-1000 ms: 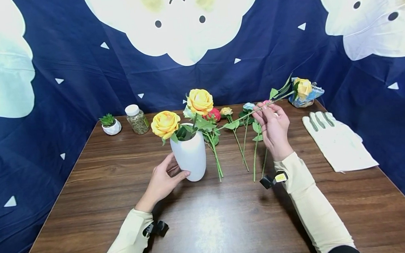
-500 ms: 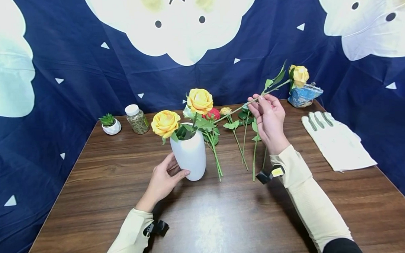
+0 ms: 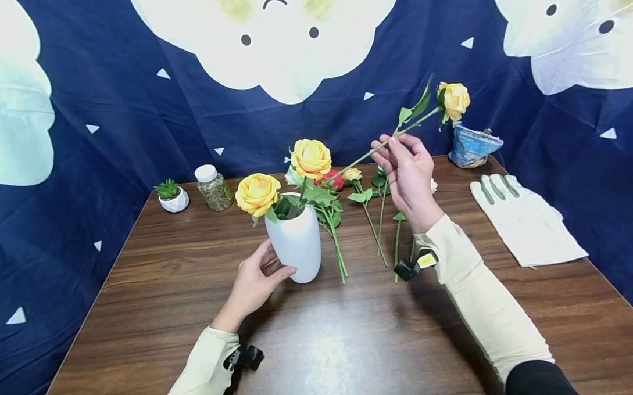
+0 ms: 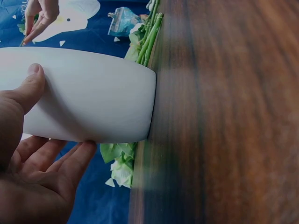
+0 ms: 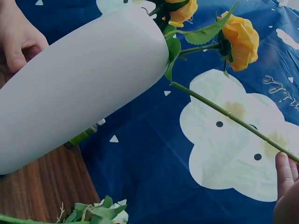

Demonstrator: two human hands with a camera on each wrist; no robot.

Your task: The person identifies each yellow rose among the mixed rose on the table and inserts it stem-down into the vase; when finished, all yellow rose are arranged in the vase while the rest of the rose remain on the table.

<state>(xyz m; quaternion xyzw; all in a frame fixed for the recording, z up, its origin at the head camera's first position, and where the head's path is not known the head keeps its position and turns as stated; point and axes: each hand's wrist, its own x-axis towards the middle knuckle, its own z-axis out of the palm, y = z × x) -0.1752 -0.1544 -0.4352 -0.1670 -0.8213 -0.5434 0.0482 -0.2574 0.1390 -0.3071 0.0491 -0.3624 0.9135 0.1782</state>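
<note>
A white vase point(image 3: 295, 245) stands upright on the table with two yellow roses point(image 3: 258, 195) in its mouth. My left hand point(image 3: 258, 281) grips the vase low on its side, thumb in front, as the left wrist view also shows. Up in the air to the right, my right hand point(image 3: 407, 174) pinches the stem of another yellow rose point(image 3: 454, 101) between thumb and fingers. That stem slants down to the left, its lower end near the vase mouth. In the right wrist view the green stem point(image 5: 229, 114) has its cut tip beside the leaves at the vase rim.
Loose flowers, among them a red one point(image 3: 333, 180), lie behind and right of the vase. A potted succulent point(image 3: 173, 195) and a white-capped jar point(image 3: 214, 188) stand back left. White gloves point(image 3: 527, 222) and a blue bag point(image 3: 473, 145) are at the right.
My right hand has moved up and to the left, lifting the yellow rose higher, its stem's lower end still near the vase. My left hand and the vase have stayed in place.
</note>
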